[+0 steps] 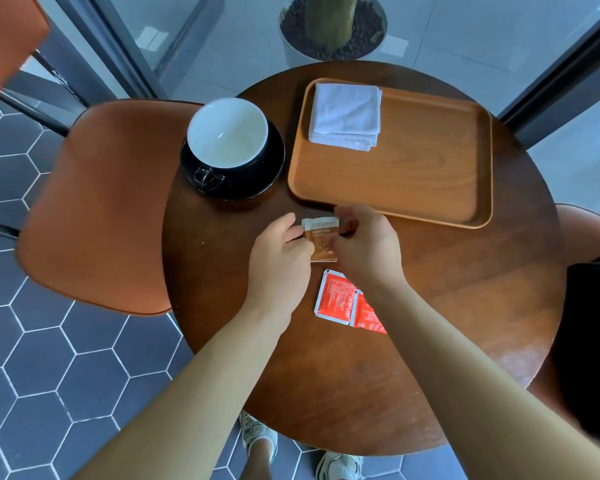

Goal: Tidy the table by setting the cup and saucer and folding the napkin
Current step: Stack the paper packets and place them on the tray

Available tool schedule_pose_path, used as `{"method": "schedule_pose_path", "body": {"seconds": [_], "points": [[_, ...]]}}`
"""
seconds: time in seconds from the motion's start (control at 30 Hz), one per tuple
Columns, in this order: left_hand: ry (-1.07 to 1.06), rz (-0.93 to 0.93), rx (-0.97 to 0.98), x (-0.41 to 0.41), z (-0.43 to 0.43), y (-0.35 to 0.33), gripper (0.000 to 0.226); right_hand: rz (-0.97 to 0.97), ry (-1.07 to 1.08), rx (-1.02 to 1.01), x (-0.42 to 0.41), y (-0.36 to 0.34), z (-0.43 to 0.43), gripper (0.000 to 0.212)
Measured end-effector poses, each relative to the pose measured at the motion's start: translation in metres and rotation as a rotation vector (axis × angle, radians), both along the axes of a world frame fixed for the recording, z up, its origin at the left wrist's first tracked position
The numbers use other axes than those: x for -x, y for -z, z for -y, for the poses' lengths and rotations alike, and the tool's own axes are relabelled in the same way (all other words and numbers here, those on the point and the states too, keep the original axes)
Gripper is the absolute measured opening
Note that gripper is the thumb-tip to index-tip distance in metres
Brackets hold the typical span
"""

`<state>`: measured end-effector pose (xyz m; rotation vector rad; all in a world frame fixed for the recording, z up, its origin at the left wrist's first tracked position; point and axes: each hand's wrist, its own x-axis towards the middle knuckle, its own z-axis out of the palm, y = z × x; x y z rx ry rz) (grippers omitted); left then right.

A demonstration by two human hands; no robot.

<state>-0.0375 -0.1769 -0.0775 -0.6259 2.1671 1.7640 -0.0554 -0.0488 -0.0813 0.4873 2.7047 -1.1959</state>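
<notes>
A round table [413, 341] of dark, glossy wood with faint grain is seen from above. On its far right side a rectangular tray [430, 188] of lighter wood is set, with rounded corners, a low raised rim and clear wavy grain. A white napkin [345, 114] of soft, finely textured cloth is laid in the tray's far left corner, folded into a thick square with stacked layers showing at its near edge.

Just left of the tray, a wide, rounded cup [227, 133] is placed upright on a glossy black saucer [267, 174]. The cup is black outside and smooth white inside, and its loop handle is turned toward the near side.

Near the table's middle, a small brown sachet [321, 237] is pinched at its left edge by the left hand [278, 258] and at its upper right edge by the curled fingers of the right hand [368, 247]. On its white top band the word "taikoo" can be made out; the lines below are too small to read.

Two red sachets [335, 296] with white borders lie side by side on the table, partly covered by the right forearm, their fine print unreadable.

An orange padded chair [97, 209] stands at the left on a floor [49, 358] of grey hexagonal tiles.
</notes>
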Motion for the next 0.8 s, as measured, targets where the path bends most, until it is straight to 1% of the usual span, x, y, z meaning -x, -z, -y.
{"method": "schedule_pose_path", "body": {"seconds": [0.1,0.3,0.43,0.5,0.53,0.57,0.63,0.7,0.73,0.77,0.8], "points": [[-0.015,0.003,-0.004,-0.002,-0.001,0.0,0.046,0.009,0.065,0.103,-0.001,0.001,-0.003,0.044],[-0.002,-0.021,0.004,-0.006,-0.004,0.003,0.047,0.008,0.132,0.218,-0.003,0.002,-0.002,0.044],[-0.039,-0.033,-0.055,-0.01,-0.002,0.004,0.048,-0.04,0.052,0.168,-0.005,0.001,0.002,0.045],[-0.007,-0.055,-0.023,-0.012,0.001,0.006,0.048,-0.044,0.022,0.141,-0.008,0.001,0.001,0.045],[0.028,-0.088,0.039,-0.012,0.004,0.006,0.047,-0.041,0.026,0.146,-0.01,0.001,0.0,0.045],[0.076,-0.14,0.153,-0.011,0.007,0.006,0.046,-0.041,0.041,0.161,-0.012,0.001,-0.003,0.046],[0.224,-0.32,0.516,-0.008,0.017,0.008,0.041,-0.04,0.076,0.194,-0.013,0.0,-0.008,0.05],[0.421,-0.508,0.859,-0.004,0.028,0.016,0.038,-0.048,0.099,0.22,-0.013,-0.002,-0.013,0.055],[0.503,-0.557,0.971,-0.003,0.034,0.021,0.037,-0.056,0.113,0.234,-0.013,-0.003,-0.014,0.055],[0.565,-0.556,1.047,-0.003,0.038,0.025,0.039,-0.065,0.13,0.249,-0.012,-0.004,-0.015,0.055],[0.605,-0.516,1.095,-0.003,0.041,0.029,0.043,-0.074,0.147,0.263,-0.01,-0.006,-0.016,0.055]]}}
